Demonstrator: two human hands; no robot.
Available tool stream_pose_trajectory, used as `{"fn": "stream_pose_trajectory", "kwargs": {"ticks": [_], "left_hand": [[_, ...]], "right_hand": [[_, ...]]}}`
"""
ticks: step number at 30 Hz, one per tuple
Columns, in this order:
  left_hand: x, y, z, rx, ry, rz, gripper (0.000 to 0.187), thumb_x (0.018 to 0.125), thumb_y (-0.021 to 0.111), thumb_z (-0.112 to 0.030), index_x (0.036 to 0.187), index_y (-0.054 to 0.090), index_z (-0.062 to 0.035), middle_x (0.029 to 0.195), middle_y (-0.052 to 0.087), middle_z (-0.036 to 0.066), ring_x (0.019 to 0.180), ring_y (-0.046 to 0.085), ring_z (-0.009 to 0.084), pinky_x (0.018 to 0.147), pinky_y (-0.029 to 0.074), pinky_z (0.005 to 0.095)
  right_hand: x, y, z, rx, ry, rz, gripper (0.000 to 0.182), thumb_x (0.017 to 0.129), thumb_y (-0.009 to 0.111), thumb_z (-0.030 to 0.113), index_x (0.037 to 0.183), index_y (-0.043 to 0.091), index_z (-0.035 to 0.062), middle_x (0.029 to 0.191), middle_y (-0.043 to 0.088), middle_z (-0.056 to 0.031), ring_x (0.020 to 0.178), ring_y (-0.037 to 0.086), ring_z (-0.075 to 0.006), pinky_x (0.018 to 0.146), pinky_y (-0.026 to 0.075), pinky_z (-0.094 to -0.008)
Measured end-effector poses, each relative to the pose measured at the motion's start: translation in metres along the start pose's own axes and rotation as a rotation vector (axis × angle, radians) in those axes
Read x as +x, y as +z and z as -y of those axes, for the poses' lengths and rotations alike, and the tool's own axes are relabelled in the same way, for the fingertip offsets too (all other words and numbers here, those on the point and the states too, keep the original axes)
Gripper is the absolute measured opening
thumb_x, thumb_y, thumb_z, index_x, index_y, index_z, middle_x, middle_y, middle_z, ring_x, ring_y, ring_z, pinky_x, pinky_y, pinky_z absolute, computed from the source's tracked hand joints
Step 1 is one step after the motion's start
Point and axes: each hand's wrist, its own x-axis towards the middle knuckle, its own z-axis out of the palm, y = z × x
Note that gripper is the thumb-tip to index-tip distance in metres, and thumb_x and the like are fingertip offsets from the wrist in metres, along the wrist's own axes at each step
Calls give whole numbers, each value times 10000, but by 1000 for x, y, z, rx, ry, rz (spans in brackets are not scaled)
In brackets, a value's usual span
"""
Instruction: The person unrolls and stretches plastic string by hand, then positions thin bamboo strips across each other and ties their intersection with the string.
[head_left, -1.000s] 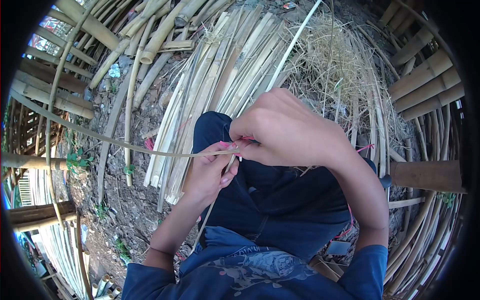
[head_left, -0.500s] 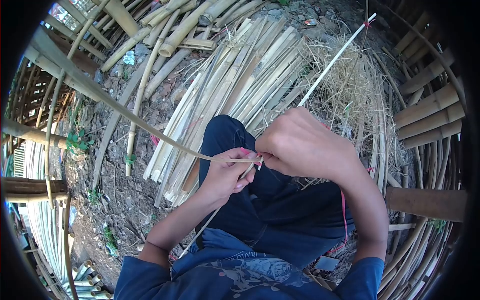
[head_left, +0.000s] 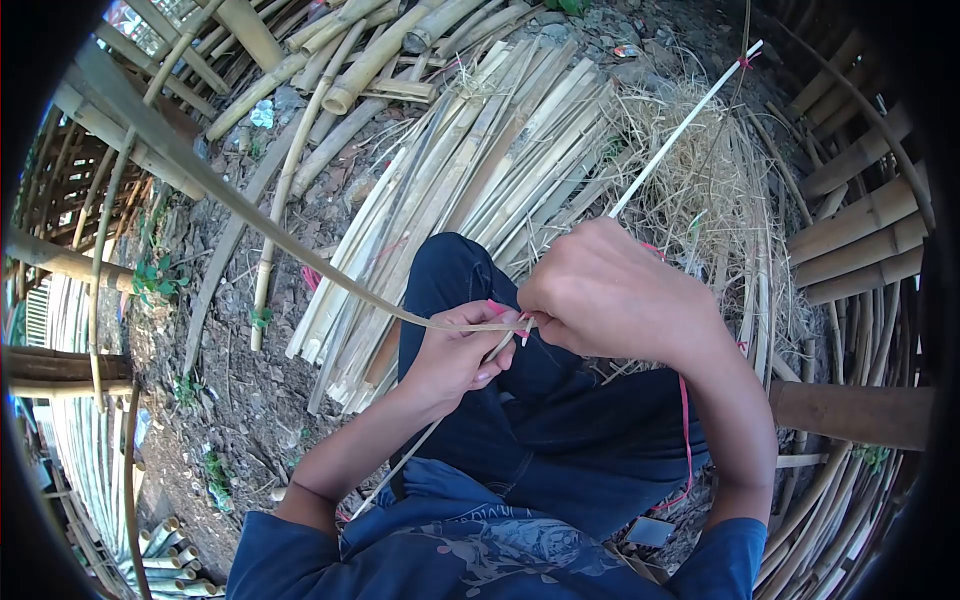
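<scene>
At the centre of the frame, over the lap in dark jeans [head_left: 560,420], the left hand [head_left: 452,355] and right hand [head_left: 615,295] meet at the crossing of two thin bamboo strips. The left hand's fingers [head_left: 490,318] are curled shut on the flat bamboo strip [head_left: 300,262], pinching it just beside a bit of pink tie [head_left: 497,307]; the right hand's fingers are folded down on the same crossing, though what exactly they clamp is hidden under the knuckles. The flat strip's long axis runs from the hands up to the upper left of the frame, bowing slightly. A paler, narrower strip [head_left: 685,125] runs from behind the right hand to the upper right, ending at a pink-tied tip, and seems to carry on below the left hand toward the lower left. Both look light, springy and whippy, with edges likely sharp; the grip close to the crossing looks the surest hold. A pile of split bamboo slats [head_left: 480,170] and dry shavings [head_left: 690,190] lies on the ground beyond the knees.
</scene>
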Motion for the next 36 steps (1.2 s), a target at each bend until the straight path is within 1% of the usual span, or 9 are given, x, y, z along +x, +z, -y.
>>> {"fn": "stream_pose_trajectory", "kwargs": {"ticks": [8,11,18,20,23,30,33,35,36], "left_hand": [[0,1,-1,-4,-18,-26,139,975,530,-130,942,595,-11,627,558,51,416,376,44,371,268,186],[-1,0,-1,0,-13,-26,140,975,532,-132,942,595,-12,630,560,52,416,377,45,370,266,187],[0,0,0,-9,-15,-19,137,972,541,-137,962,588,-9,629,557,56,418,380,45,366,267,191],[0,1,-1,-6,-15,-21,138,972,542,-138,966,587,-8,629,557,57,418,382,46,367,268,192],[-2,1,0,-30,-11,-18,163,963,580,-161,975,609,-1,639,570,41,445,389,22,382,247,176],[-2,1,1,-42,5,-15,118,950,579,-116,953,606,-1,641,575,53,444,403,24,381,250,178],[-1,-1,3,-34,0,-18,110,949,575,-106,954,605,0,642,576,56,441,401,26,380,250,177],[0,-1,3,-25,1,-13,109,950,571,-104,956,604,0,643,576,56,440,399,27,378,249,177],[-1,-2,3,-27,1,-16,126,957,569,-122,957,604,-1,640,574,53,437,395,27,376,245,177]], "right_hand": [[3,-1,-1,86,-17,22,82,588,678,90,600,631,24,534,551,-148,572,595,-336,529,452,-416],[4,-4,1,32,5,39,75,594,678,90,613,645,25,537,558,-144,574,600,-331,531,456,-412],[6,-1,0,32,-3,27,92,598,697,96,623,651,20,553,571,-144,589,609,-326,539,467,-406],[6,0,0,39,-28,-12,97,609,708,102,627,655,22,564,577,-147,595,613,-326,543,471,-405],[8,-1,2,34,-10,26,103,629,713,108,632,660,20,571,583,-148,605,619,-325,550,475,-405],[11,2,3,19,-30,39,101,640,710,106,638,663,17,586,592,-155,614,621,-329,556,475,-411],[10,2,3,9,-42,36,88,640,706,101,639,669,21,592,593,-138,633,627,-320,566,476,-417],[8,2,1,47,-21,142,114,646,701,96,725,685,16,669,614,-124,691,637,-309,592,481,-421],[7,-1,1,46,-20,142,114,646,701,96,725,685,16,669,614,-124,691,637,-309,592,481,-421]]}}
